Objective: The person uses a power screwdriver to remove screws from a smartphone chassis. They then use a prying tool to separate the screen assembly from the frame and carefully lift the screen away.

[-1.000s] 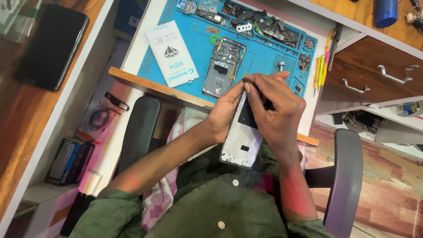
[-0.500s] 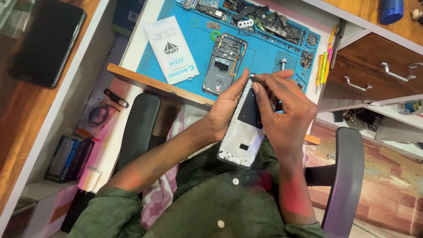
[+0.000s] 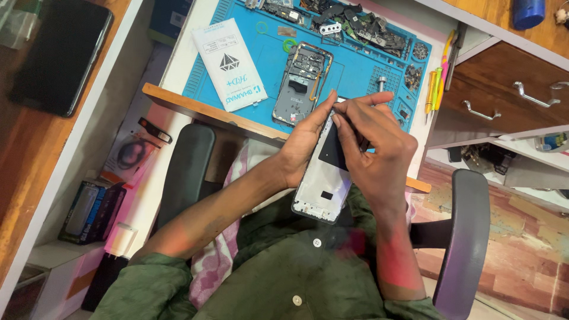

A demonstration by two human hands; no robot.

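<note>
Fingertips of the right hand [image 3: 370, 145] pinch at a black rectangular patch [image 3: 333, 148] near the top of a white, opened phone frame [image 3: 325, 178], held at centre frame over the lap. The left hand [image 3: 305, 142] grips the frame's left edge. The patch looks partly seated; pressing or peeling seems unfinished. A second stripped grey phone chassis [image 3: 302, 83] lies on the blue repair mat [image 3: 249, 35] above. Compared with a second earlier, the frame sits slightly lower and more upright.
</note>
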